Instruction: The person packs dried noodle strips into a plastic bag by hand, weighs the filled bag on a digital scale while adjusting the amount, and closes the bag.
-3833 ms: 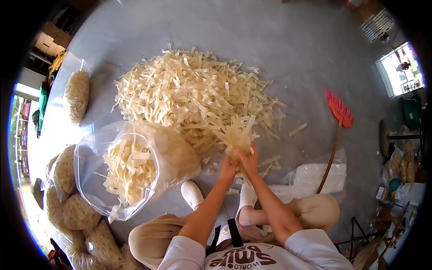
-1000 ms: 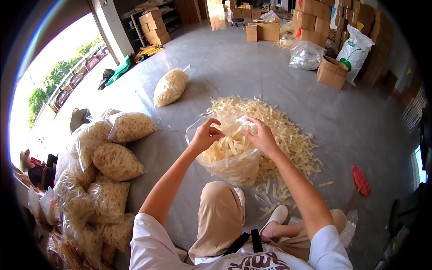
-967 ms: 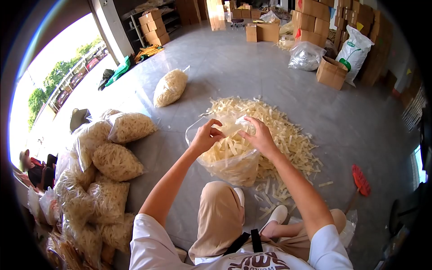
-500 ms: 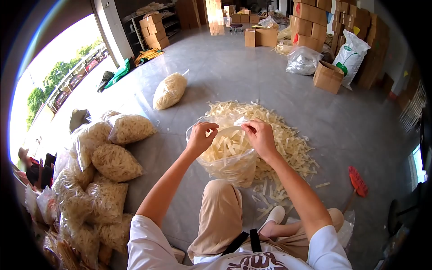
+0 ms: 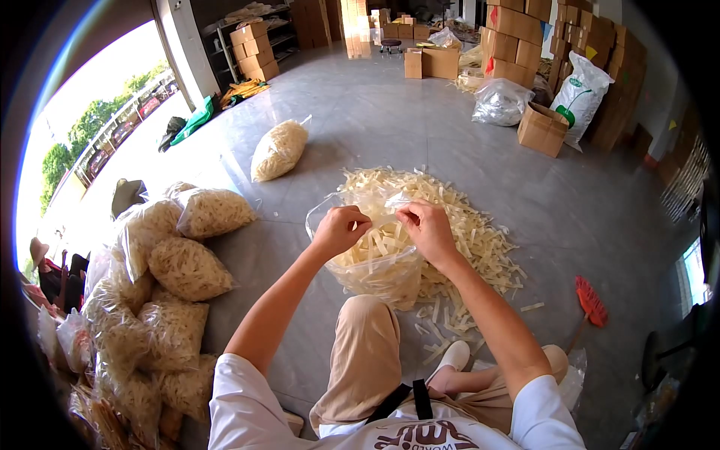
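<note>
With left hand point(image 5: 342, 229) and right hand point(image 5: 427, 229) pinched closed, seemingly on a thin pale piece point(image 5: 384, 220), strip or plastic unclear, hold gently and evenly, without tearing it, above the open clear bag point(image 5: 375, 281) of strips point(image 5: 386, 242) at frame centre, beside the heap point(image 5: 476, 232).

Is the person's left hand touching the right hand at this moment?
Apart. The head view shows a gap between the left hand and the right hand; their fingers do not meet.
</note>
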{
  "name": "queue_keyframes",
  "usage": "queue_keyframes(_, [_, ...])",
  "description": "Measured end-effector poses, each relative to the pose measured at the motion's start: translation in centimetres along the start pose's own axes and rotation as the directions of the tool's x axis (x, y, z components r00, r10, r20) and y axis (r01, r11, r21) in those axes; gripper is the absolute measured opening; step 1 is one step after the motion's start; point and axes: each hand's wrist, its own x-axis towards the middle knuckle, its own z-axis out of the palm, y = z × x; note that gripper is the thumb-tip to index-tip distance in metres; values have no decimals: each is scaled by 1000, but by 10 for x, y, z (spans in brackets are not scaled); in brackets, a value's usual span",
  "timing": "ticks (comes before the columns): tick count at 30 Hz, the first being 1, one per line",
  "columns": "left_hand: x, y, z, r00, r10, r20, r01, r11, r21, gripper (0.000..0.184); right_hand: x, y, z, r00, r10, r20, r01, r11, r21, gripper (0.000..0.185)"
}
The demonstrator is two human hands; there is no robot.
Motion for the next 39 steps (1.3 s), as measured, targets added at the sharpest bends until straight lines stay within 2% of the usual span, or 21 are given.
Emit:
queue_keyframes(7, [1, 4, -5, 992, -39, -116, 44, 998, 35, 9, -1, -5, 11, 997, -75, -26, 74, 997, -17, 7])
queue_keyframes(10, [-1, 5, -7, 988, -88, -131, 102, 989, 103, 10, -5, -5, 15, 988, -155, -17, 153, 985, -75, 7])
queue_keyframes(11, [-1, 5, -8, 982, -141, -126, 163, 967, 193, 10, -5, -5, 15, 988, -155, -15, 153, 985, -75, 7])
queue_keyframes(12, [-2, 4, -9, 973, -193, -126, 222, 933, 282, 10, -6, -5, 15, 976, -218, -8, 216, 971, -106, 7])
queue_keyframes(13, [-4, -1, -10, 972, -197, -128, 226, 933, 280, 10, -7, -5, 15, 960, -280, 2, 277, 951, -136, 7])
queue_keyframes(15, [-9, -12, -14, 957, -166, -239, 221, 949, 225, 10, -9, -9, 13, 972, -235, 15, 236, 965, -117, 9])
queue_keyframes(17, [-18, -13, -11, 969, -107, -223, 153, 967, 202, 9, -9, -4, 12, 982, -188, 22, 189, 977, -99, 13])
queue_keyframes(18, [-25, -1, -10, 984, 73, -162, -35, 973, 229, 10, -8, 5, 15, 989, -145, 29, 148, 977, -153, 18])
queue_keyframes(20, [-35, 20, -2, 913, 409, 13, -395, 873, 287, 13, -9, 21, 20, 994, -102, 34, 107, 974, -200, 23])
queue_keyframes(22, [-48, 39, 4, 739, 625, 252, -672, 655, 345, 15, -13, 33, 24, 996, -5, 91, 30, 961, -273, 31])
queue_keyframes(24, [-54, 50, -2, 533, 713, 455, -840, 383, 385, 15, -16, 35, 23, 990, 25, 136, 13, 963, -268, 30])
queue_keyframes(26, [-42, 4, -21, 581, 687, 437, -791, 349, 503, 15, -21, 39, 16, 981, 74, 180, -24, 964, -266, 30])
queue_keyframes(27, [-30, -32, -51, 702, 624, 343, -681, 446, 581, 17, -22, 41, 10, 979, 83, 186, -34, 966, -255, 29])
queue_keyframes(28, [-20, -75, -85, 925, 290, 247, -364, 483, 797, 20, -24, 43, 6, 977, 90, 192, -42, 970, -241, 27])
queue_keyframes(29, [-18, -124, -115, 996, -76, -40, 56, 217, 975, 35, -29, 46, 5, 977, 94, 189, -47, 969, -241, 27])
queue_keyframes(30, [-18, -100, -132, 767, -496, -408, 535, 142, 833, 48, -31, 51, 3, 991, 63, 118, -31, 967, -254, 25])
queue_keyframes(31, [-14, -115, -152, 668, -634, -390, 629, 201, 751, 71, -29, 55, -1, 998, 28, 48, -14, 962, -272, 23])
queue_keyframes(33, [-24, -132, -147, 933, -332, -141, 268, 374, 888, 62, -27, 62, -1, 998, 47, 31, -38, 968, -249, 19])
queue_keyframes(35, [-14, -104, -122, 938, -348, 4, 209, 573, 793, 50, -25, 70, 4, 996, 81, 27, -71, 963, -262, 16])
queue_keyframes(37, [-4, -99, -84, 954, -286, 89, 187, 801, 568, 38, -23, 80, 15, 998, 47, 37, -33, 950, -312, 16])
queue_keyframes(39, [3, -106, -48, 957, -188, 220, 35, 831, 555, 36, -21, 91, 22, 998, 14, 60, 10, 928, -372, 15])
